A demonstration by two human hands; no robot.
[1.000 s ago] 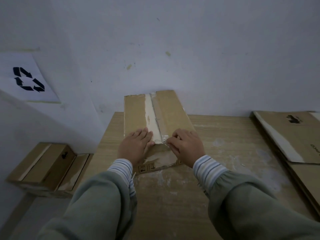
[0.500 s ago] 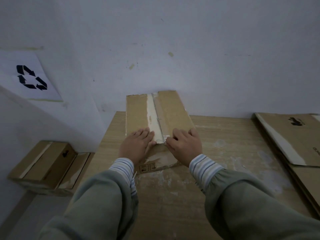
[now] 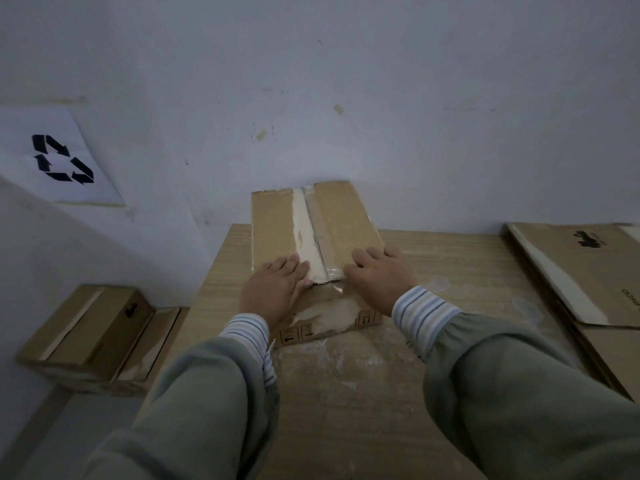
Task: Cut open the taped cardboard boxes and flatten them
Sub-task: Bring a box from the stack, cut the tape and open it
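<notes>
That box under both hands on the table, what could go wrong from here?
1. The box reaches past the table's far edge against the wall; hard pressing might tip or shift it.
2. The left hand and right hand flank the torn tape seam; fingers could catch on its ragged edge.
3. The flattened cardboard at the right leaves little room for spreading the flaps.

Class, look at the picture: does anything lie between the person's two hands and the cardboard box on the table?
Nothing visible does. The left hand and right hand both rest directly on top of the cardboard box, either side of its taped seam.
</notes>
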